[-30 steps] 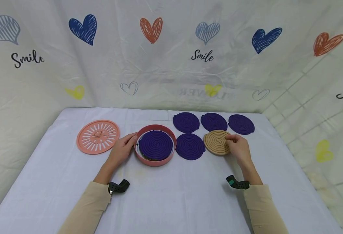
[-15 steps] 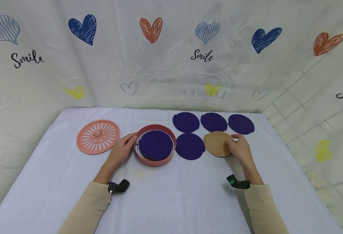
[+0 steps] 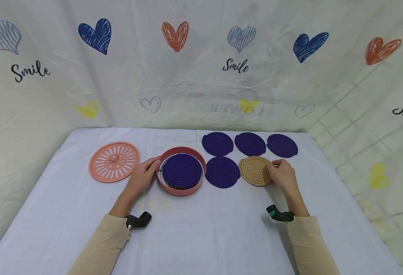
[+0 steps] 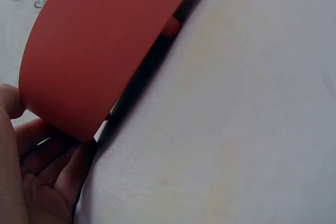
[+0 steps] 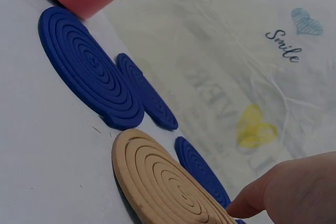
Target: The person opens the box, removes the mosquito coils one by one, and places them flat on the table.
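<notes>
In the head view my left hand [image 3: 142, 177] grips the left side of a round red mosquito coil holder [image 3: 181, 193], thumb by its rim. The left wrist view shows fingers under the holder's wall [image 4: 100, 51]. Inside the holder lies a dark blue mosquito coil [image 3: 182, 171]. My right hand [image 3: 283, 175] pinches the right edge of a tan mosquito coil [image 3: 255, 172], its thumb over the top face; the fingers below are hidden. In the right wrist view one digit touches the edge of the tan coil [image 5: 163, 182]. Whether that coil lies fully flat, I cannot tell.
A slotted pink lid [image 3: 113, 162] lies left of the holder. Between holder and tan coil is another blue coil [image 3: 223, 172]. Behind them lie three more blue coils, left [image 3: 217, 144], middle [image 3: 250, 144] and right [image 3: 282, 145]. A printed curtain [image 3: 201, 84] hangs behind the white-covered table [image 3: 201, 236].
The tan coil has shifted slightly toward me, and the right index finger has moved off its top toward the edge. The left hand and the holder stay in place.
</notes>
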`<state>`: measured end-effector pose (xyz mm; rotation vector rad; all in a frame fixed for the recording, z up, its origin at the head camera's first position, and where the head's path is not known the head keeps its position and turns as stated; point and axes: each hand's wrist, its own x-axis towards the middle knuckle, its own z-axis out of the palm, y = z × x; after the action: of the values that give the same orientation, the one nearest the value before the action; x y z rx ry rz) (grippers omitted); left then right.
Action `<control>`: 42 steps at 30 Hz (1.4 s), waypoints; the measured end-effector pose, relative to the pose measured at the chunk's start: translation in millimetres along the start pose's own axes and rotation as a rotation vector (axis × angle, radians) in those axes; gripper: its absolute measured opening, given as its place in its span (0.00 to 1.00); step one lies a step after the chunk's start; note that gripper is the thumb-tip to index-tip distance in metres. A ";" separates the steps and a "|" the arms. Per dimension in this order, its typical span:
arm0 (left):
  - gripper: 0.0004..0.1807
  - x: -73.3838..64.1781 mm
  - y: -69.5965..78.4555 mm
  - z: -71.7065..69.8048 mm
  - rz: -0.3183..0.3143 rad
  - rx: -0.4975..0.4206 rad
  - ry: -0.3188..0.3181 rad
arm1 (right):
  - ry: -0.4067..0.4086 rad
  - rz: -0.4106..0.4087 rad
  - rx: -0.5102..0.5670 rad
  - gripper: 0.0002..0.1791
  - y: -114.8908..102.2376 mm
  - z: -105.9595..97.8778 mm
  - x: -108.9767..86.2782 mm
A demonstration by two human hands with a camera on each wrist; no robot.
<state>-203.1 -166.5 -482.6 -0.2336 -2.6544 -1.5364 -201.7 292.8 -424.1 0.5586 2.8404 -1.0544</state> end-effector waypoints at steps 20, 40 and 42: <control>0.27 -0.3 -0.5 0.0 -0.004 -0.003 0.003 | 0.009 -0.092 -0.117 0.29 6.7 1.1 0.8; 0.27 -0.7 1.2 -0.6 0.005 0.013 0.010 | 0.045 -0.117 -0.095 0.31 3.1 0.5 0.3; 0.27 -0.6 1.3 -0.6 0.005 0.014 0.009 | 0.056 -0.118 -0.087 0.30 3.0 0.9 0.5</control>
<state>-202.3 -166.5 -481.3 -0.2311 -2.6544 -1.5134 -201.2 294.5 -426.8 0.4254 2.9840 -0.9406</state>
